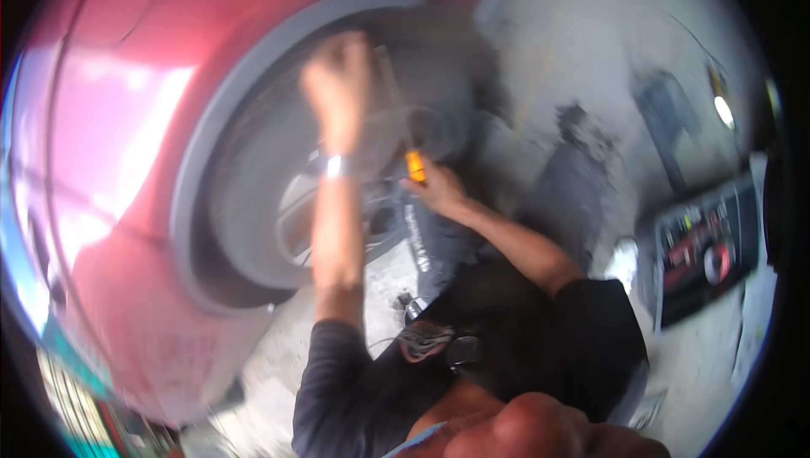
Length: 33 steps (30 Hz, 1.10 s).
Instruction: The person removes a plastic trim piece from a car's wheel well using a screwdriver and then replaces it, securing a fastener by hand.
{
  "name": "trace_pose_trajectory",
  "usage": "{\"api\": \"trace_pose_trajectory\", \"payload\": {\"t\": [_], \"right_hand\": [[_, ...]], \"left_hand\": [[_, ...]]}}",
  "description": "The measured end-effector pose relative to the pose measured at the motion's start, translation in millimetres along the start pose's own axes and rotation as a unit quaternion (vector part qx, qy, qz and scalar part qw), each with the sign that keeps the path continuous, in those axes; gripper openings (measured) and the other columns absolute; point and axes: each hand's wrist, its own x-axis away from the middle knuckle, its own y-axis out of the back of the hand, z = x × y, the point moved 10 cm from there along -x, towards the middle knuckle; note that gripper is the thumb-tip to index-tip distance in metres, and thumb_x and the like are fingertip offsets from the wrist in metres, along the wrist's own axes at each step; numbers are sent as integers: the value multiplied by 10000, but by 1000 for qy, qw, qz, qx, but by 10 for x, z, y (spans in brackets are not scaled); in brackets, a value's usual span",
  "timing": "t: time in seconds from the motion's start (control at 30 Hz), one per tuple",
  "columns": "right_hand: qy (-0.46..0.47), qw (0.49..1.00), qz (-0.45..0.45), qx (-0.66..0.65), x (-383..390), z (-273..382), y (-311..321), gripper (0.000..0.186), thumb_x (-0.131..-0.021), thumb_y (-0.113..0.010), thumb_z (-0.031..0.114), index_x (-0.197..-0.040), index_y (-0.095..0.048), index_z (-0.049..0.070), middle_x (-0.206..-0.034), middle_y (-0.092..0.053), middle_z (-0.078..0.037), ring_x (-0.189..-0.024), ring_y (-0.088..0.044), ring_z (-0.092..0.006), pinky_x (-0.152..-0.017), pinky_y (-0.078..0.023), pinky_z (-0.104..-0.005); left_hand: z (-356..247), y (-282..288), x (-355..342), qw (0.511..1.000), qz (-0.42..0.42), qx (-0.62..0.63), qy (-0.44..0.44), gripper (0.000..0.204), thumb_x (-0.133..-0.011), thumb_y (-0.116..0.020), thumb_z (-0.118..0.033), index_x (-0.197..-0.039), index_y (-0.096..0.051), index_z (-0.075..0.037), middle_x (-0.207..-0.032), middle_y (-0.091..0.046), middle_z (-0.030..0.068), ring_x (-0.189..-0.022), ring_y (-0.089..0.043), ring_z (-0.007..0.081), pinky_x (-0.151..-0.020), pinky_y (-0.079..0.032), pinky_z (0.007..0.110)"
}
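My right hand [443,192] grips a long screwdriver [415,166] by its yellow handle, and its thin shaft slants up and to the left. Raised in front of the wheel arch, my left hand [337,78] is smeared by motion, so its fingers do not show clearly. A metal band [334,165] circles the left wrist. Behind both hands is the dark wheel [245,179] of a red car [143,162], framed by the grey arch trim [190,179]. What the screwdriver's tip touches, if anything, is too blurred to tell.
An open case [702,247] of red and dark tools lies on the floor at the right. Beyond it are a dark long-handled object [666,124] and a lit lamp [723,112]. Dark stains [586,129] mark the grey floor. Coiled wire [424,341] lies near my lap.
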Motion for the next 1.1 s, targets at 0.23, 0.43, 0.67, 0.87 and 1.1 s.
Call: {"api": "trace_pose_trajectory", "payload": {"t": [0.23,0.43,0.67,0.87,1.1], "right_hand": [[-42,999,23,-1,887,-1335,-388,575,-882,-683,314,-1322,-452,26,-1118,-591,-228,-1003,-613,-389,-822,-502,-433],[-77,996,-24,30,990,-1527,125,514,-892,-671,288,-1281,-472,16,-1064,-618,-230,-932,-634,-391,-768,-527,-424],[-56,997,12,55,947,-1449,217,444,-904,-658,257,-1232,-496,5,-1002,-648,-233,-849,-659,-392,-706,-556,-412],[75,997,26,16,637,-630,72,385,-914,-646,231,-1190,-517,-4,-948,-675,-235,-778,-680,-394,-652,-581,-403],[166,953,252,-4,675,380,-831,427,-887,-685,229,-1237,-539,32,-966,-652,-208,-812,-640,-418,-682,-521,-447]], "left_hand": [[-661,-1034,1264,971,148,185,32,143,-903,-704,-127,-953,-709,6,-868,-724,74,-765,-643,114,-698,-512,257],[-2052,-2674,2639,851,421,312,-42,330,-879,-705,-333,-979,-710,-19,-873,-708,194,-810,-693,355,-723,-536,385],[-2294,-2139,2047,882,290,366,-61,461,-788,-800,-196,-1189,-642,-33,-1038,-686,145,-924,-674,230,-750,-546,340],[-458,-518,1631,969,60,213,107,262,-847,-734,-119,-1085,-676,-28,-1032,-627,84,-874,-603,164,-768,-486,282],[594,1492,1823,951,-186,125,213,290,-954,-650,-204,-1117,-637,35,-731,-604,-6,-586,-490,34,-520,-395,186]]}}
